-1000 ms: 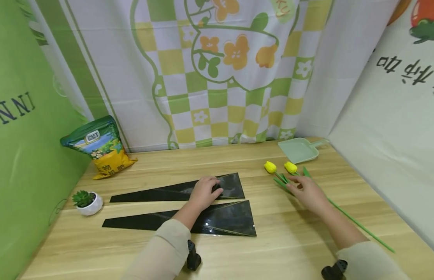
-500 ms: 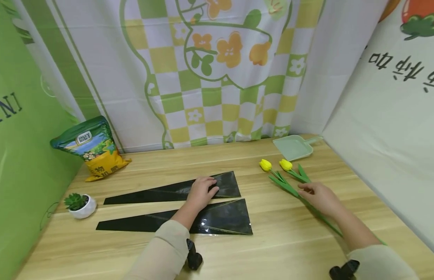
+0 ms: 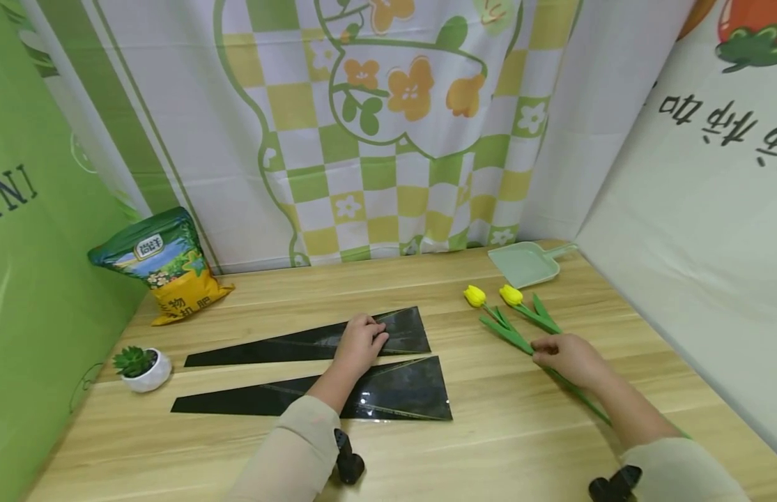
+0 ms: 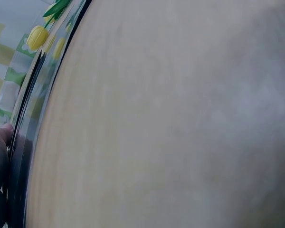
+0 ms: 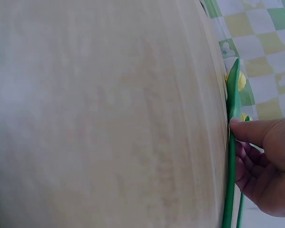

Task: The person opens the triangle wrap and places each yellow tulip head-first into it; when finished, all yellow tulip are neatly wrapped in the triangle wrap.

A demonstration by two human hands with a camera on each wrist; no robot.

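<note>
Two long, tapered black flower sleeves [image 3: 401, 390] with a glossy film face lie flat side by side, their wide ends to the right. On the far flower sleeve [image 3: 403, 333] rests my left hand [image 3: 358, 345], fingers loosely bent near its wide end. To the right lie two yellow artificial tulips with green leaves and long stems. My right hand [image 3: 573, 359] pinches the stem of the nearer tulip [image 3: 474, 296] between thumb and forefinger, just below its leaves; the right wrist view shows the thumb on the green stem [image 5: 232, 175]. The other tulip [image 3: 511, 295] lies beside it.
At the back right lies a pale green dustpan [image 3: 525, 263]. A green and yellow soil bag [image 3: 168, 268] leans at the back left, and a small succulent in a white pot [image 3: 151, 373] stands before it. Patterned cloth [image 3: 388, 174] hangs behind the table.
My right hand has moved back towards me along the stems and closed on the nearer tulip's stem, which has shifted slightly. My left hand stays on the far sleeve. The head view has turned slightly.
</note>
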